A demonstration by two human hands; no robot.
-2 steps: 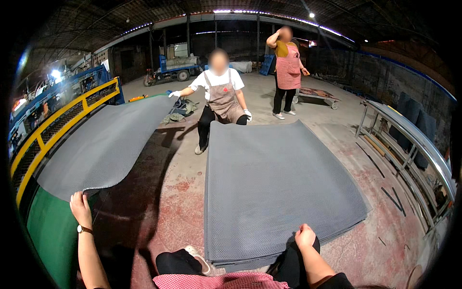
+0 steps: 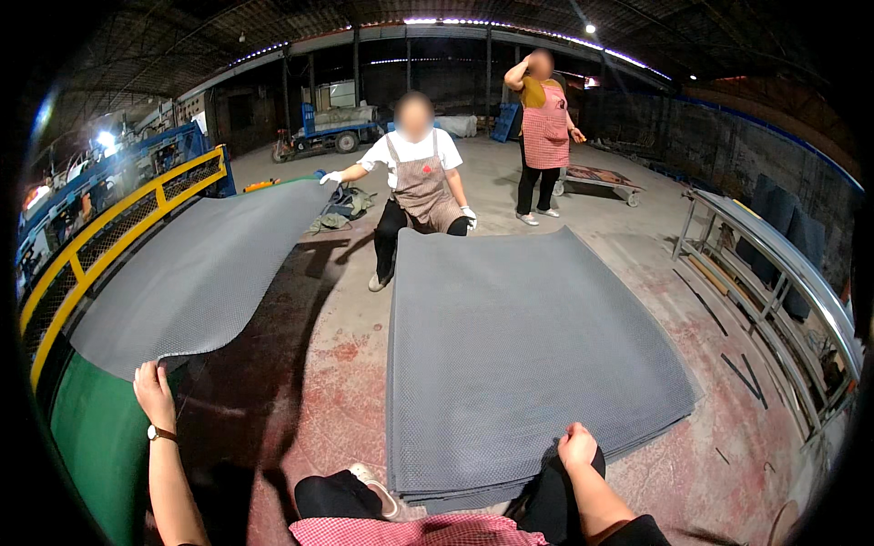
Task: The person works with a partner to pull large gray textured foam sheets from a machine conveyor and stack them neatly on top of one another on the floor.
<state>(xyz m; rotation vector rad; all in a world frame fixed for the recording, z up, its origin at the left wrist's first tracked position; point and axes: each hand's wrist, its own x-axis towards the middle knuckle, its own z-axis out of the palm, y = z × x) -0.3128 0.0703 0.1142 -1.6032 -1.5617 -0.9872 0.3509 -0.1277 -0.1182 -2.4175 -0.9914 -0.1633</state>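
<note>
At the left, my left hand (image 2: pixel 153 389) is closed on the near corner of a grey mesh sheet (image 2: pixel 205 264), with the thumb on its edge. The sheet lies along a green surface (image 2: pixel 100 446) beside a yellow guard rail, its near edge lifted and curved. A seated co-worker's gloved hand (image 2: pixel 331 177) holds its far corner. In front of me is a stack of similar grey mesh sheets (image 2: pixel 528 346), its far corners curling up. My right hand (image 2: pixel 578 446), fingers curled in with nothing showing in them, rests by my knee at the stack's near edge.
Yellow guard rail (image 2: pixel 71 264) borders the left side, with blue machinery behind it. The co-worker (image 2: pixel 423 173) sits beyond the stack; another person (image 2: pixel 546 127) stands farther back near a flat cart (image 2: pixel 601 180). A metal rack (image 2: pixel 774 246) stands at the right, dark strips (image 2: pixel 745 378) on the floor beside it.
</note>
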